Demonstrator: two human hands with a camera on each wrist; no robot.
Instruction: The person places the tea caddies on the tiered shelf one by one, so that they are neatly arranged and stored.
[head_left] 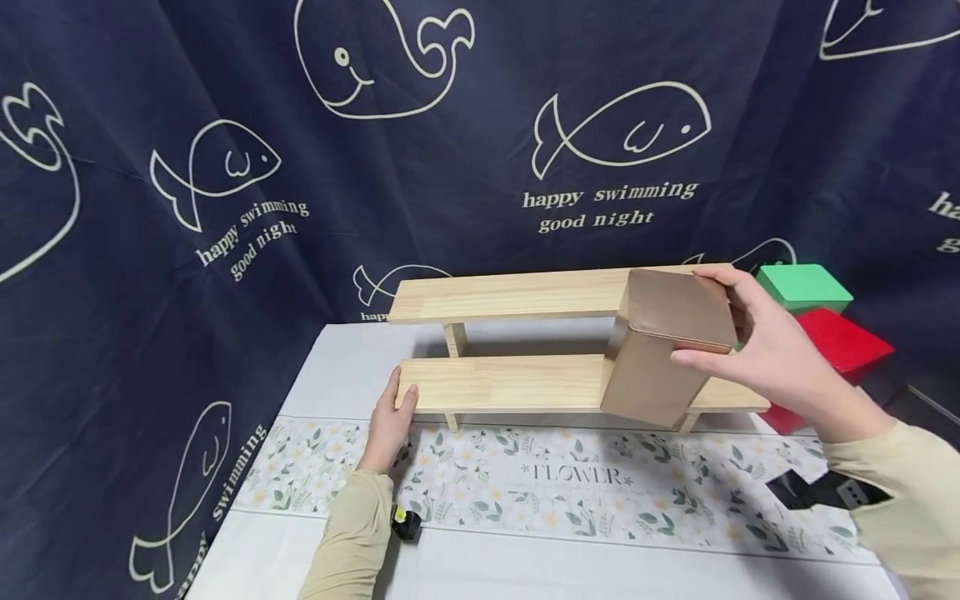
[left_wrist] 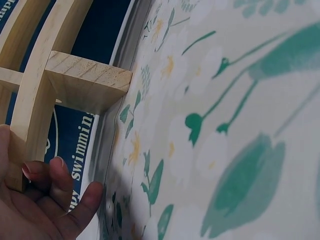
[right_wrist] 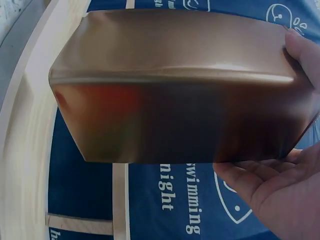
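A two-tier wooden shelf (head_left: 480, 382) stands at the back of the table. My left hand (head_left: 389, 423) grips the left end of its lower board; in the left wrist view the fingers (left_wrist: 60, 180) curl beneath that board. My right hand (head_left: 776, 350) holds a shiny bronze-brown box (head_left: 667, 367) near its top, thumb on the front side and fingers round the back. The box is tilted and overlaps the right part of both boards in the head view. Up close in the right wrist view, the box (right_wrist: 175, 50) has smooth, reflective sides and rounded edges.
At the right end of the shelf are a green box (head_left: 804, 285) and a red box (head_left: 843, 342). A flower-print runner (head_left: 570, 492) lies across the white table (head_left: 247, 550). Dark blue curtains (head_left: 480, 192) with fish drawings hang behind and at the left.
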